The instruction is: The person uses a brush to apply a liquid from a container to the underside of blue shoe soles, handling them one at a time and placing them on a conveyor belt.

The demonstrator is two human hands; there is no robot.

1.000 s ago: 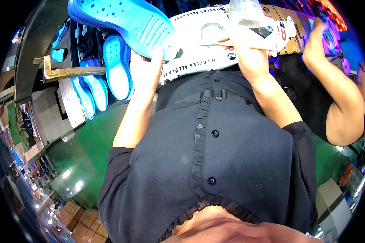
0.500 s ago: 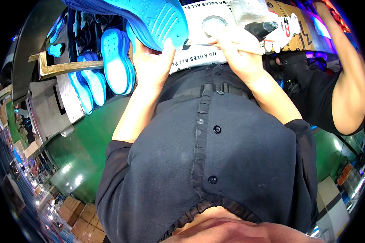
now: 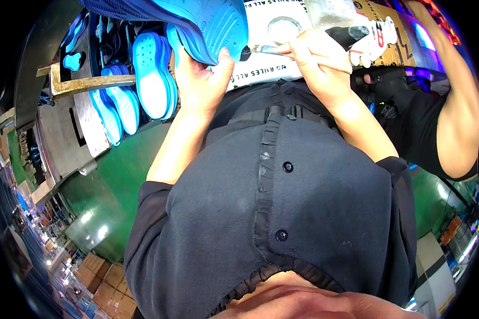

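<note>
Brush (image 3: 267,49) gripped in right hand (image 3: 324,81), bristles beside blue sole (image 3: 224,27) clasped in left hand (image 3: 203,82).

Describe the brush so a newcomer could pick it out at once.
Find the white printed sheet across the top middle, then the right hand over its right part. That hand grips the brush, its tip pointing left toward the blue shoe sole. Unlike the round dish and clear plastic container beyond it, the brush has a long, slim, pale handle.

Left grip (image 3: 202,82) clasped — right grip (image 3: 323,65) pinched.
</note>
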